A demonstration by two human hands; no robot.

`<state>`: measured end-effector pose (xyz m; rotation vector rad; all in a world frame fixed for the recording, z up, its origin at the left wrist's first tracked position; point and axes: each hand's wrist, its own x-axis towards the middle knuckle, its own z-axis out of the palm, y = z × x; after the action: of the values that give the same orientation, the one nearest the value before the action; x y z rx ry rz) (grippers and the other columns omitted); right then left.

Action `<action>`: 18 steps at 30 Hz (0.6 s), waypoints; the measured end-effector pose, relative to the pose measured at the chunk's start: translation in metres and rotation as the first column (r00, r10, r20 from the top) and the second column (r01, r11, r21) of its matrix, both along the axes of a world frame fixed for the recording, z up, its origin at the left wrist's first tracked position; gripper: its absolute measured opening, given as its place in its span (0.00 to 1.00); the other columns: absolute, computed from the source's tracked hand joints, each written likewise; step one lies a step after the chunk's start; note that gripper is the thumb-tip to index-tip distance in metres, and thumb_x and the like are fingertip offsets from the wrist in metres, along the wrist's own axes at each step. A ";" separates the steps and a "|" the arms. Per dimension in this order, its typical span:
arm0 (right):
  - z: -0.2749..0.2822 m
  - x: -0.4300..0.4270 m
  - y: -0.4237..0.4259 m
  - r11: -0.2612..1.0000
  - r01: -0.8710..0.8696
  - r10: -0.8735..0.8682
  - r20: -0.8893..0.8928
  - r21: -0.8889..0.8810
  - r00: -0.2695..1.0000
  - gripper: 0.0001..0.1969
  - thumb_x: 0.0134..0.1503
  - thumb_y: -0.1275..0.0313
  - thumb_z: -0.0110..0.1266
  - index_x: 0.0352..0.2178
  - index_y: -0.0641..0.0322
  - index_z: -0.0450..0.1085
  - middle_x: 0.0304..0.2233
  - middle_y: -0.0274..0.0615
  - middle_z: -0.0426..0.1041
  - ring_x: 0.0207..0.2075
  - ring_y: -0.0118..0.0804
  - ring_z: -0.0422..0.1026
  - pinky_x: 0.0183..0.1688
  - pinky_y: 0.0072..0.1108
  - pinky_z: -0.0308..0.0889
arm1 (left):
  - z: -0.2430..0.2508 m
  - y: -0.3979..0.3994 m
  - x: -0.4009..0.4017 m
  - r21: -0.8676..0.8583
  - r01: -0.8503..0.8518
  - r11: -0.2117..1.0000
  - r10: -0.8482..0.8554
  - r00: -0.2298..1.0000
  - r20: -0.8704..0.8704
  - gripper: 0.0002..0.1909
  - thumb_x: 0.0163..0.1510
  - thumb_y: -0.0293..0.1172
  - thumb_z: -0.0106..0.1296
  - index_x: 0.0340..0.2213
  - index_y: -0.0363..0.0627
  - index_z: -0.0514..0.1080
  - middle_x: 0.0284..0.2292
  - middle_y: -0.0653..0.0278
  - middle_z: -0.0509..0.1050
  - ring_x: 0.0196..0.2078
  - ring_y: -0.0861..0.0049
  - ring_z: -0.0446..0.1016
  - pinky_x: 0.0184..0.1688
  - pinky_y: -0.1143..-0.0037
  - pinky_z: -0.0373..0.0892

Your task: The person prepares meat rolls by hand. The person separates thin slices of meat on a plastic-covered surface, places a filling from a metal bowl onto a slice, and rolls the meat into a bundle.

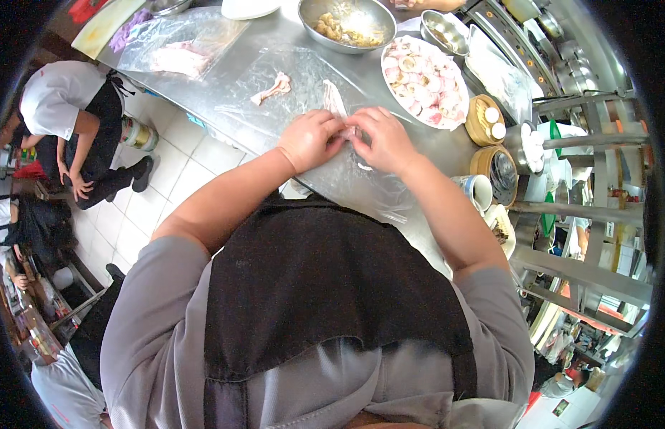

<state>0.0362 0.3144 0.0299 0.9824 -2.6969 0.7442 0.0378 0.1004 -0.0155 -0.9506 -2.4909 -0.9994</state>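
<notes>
My left hand and my right hand meet over the steel table, fingers pinching the near end of a thin strip of pale raw meat. The strip's far end lies on a clear plastic sheet. Another small piece of raw meat rests on the sheet, left of my hands. Further left, a flat piece of raw meat is on a clear plastic bag. A white oval plate of pale rolled meat pieces stands to the right. Beyond my hands, a steel bowl holds a yellowish chopped filling.
Bamboo steamers, a mug and a small steel bowl stand at the right, near metal shelving. A cutting board lies far left. A co-worker bends beside the table; another person's hand shows at the top.
</notes>
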 end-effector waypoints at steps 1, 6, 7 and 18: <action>0.001 0.003 0.002 0.998 -0.025 0.027 -0.034 0.062 0.999 0.11 0.50 0.71 0.60 0.37 0.56 0.74 0.40 0.38 0.75 0.45 0.47 0.71 0.48 0.34 0.68 | -0.001 0.001 -0.001 0.004 0.000 1.000 0.000 0.999 0.041 0.14 0.45 0.30 0.62 0.37 0.46 0.77 0.32 0.60 0.76 0.36 0.61 0.76 0.40 0.65 0.73; -0.009 0.000 0.004 0.989 -0.066 0.085 -0.145 0.130 0.986 0.12 0.48 0.71 0.60 0.37 0.54 0.74 0.39 0.37 0.73 0.46 0.43 0.71 0.49 0.33 0.68 | 0.005 0.000 -0.004 0.014 -0.007 1.000 0.006 0.999 0.046 0.12 0.45 0.31 0.62 0.34 0.45 0.78 0.32 0.59 0.75 0.36 0.60 0.76 0.40 0.65 0.73; -0.009 -0.002 0.003 0.989 -0.055 0.071 -0.119 0.136 0.990 0.12 0.48 0.71 0.60 0.37 0.55 0.74 0.40 0.37 0.74 0.46 0.44 0.71 0.49 0.33 0.68 | 0.008 0.000 -0.003 0.014 -0.012 1.000 0.011 0.998 0.055 0.11 0.45 0.31 0.63 0.33 0.45 0.78 0.32 0.58 0.75 0.37 0.59 0.76 0.41 0.65 0.73; -0.003 -0.016 -0.005 0.993 -0.051 0.062 -0.094 0.108 0.994 0.11 0.50 0.70 0.59 0.37 0.57 0.75 0.38 0.42 0.76 0.43 0.48 0.72 0.48 0.34 0.69 | 0.003 -0.004 -0.020 -0.055 -0.042 0.998 0.046 0.996 0.071 0.11 0.48 0.37 0.61 0.32 0.46 0.78 0.35 0.60 0.75 0.42 0.60 0.74 0.45 0.65 0.71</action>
<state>0.0199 0.3099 0.0272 1.0935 -2.6574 0.5531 0.0174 0.0961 -0.0120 -0.8859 -2.5982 -0.9747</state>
